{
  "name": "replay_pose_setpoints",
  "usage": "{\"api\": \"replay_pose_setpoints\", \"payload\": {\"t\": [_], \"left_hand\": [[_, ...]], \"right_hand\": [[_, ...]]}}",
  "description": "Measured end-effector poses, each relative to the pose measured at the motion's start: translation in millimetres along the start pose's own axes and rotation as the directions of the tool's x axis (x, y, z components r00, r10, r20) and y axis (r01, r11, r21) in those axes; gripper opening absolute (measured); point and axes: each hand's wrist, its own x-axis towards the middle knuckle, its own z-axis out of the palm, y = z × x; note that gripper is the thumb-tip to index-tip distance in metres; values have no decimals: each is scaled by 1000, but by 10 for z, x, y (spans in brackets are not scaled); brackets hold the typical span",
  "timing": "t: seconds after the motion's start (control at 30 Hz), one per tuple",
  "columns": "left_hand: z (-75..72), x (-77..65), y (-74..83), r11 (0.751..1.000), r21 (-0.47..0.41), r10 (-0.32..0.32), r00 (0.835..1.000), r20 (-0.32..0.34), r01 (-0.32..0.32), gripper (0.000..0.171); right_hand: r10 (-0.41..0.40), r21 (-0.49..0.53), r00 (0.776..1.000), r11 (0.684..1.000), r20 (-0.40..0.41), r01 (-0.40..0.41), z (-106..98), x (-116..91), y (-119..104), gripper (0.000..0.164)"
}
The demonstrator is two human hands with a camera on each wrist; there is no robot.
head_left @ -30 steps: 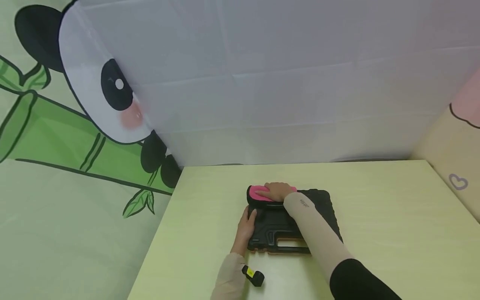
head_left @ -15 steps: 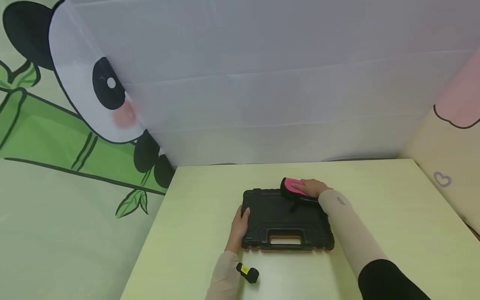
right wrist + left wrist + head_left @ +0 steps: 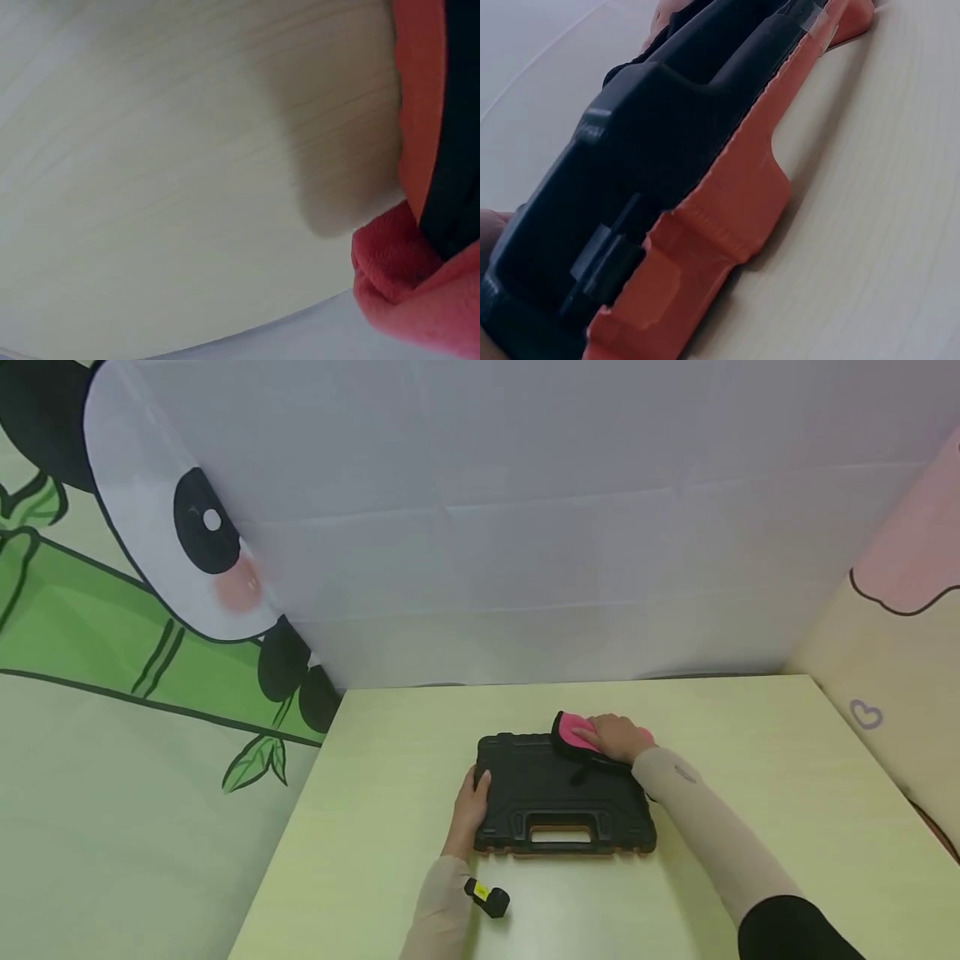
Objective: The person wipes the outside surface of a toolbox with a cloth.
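A black plastic carrying case with an orange base lies flat on the table, its cut-out handle facing me. My left hand grips the case's left side, thumb over the top edge. In the left wrist view the case's latch and orange lower half show close up. My right hand presses a pink and black cloth on the case's far right corner, with fingers extended over it. In the right wrist view the plush cloth folds over the case's edge.
The pale wood-grain table runs out around the case to a back edge against a white hanging sheet. A panda and bamboo print covers the left wall. A small black device with a yellow label sits at my left wrist.
My right hand has slid the cloth from the case's far left to its far right corner. The left hand keeps its grip on the left side. The view has shifted slightly.
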Motion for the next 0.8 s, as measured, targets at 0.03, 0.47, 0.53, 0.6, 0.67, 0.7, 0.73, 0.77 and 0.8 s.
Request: {"api": "replay_pose_setpoints", "payload": {"t": [0.03,0.47,0.53,0.6,0.67,0.7,0.73,0.77,0.8], "left_hand": [[-2,1,3,1000,-2,-1,1000,4,1,61],[-41,-7,7,999,-28,-20,1000,24,21,61],[-43,-6,18,999,-35,-20,999,29,21,61],[-41,-6,24,999,-38,-21,999,34,23,61],[-36,-4,23,999,-34,-20,999,35,21,61],[-32,-4,21,999,-31,-23,999,33,24,61],[-27,-4,19,999,-29,-25,999,30,26,62],[-22,-4,17,999,-25,-26,999,28,26,62],[-16,-5,17,999,-26,-29,999,29,30,62]], "right_hand": [[-11,-15,1000,1000,-16,10,5,-17,-12,59],[-22,-105,994,994,-108,11,165,-257,-194,67],[-21,-89,994,996,-106,11,161,-298,-212,70],[-25,-62,994,998,-110,18,150,-348,-238,73],[-42,-30,990,999,-135,39,158,-396,-256,78],[-48,-29,989,999,-142,44,163,-424,-269,79],[-53,-30,987,998,-152,49,176,-452,-278,80],[-51,-36,987,998,-154,46,188,-481,-287,80],[-49,-47,987,998,-154,42,204,-515,-296,80]]}}
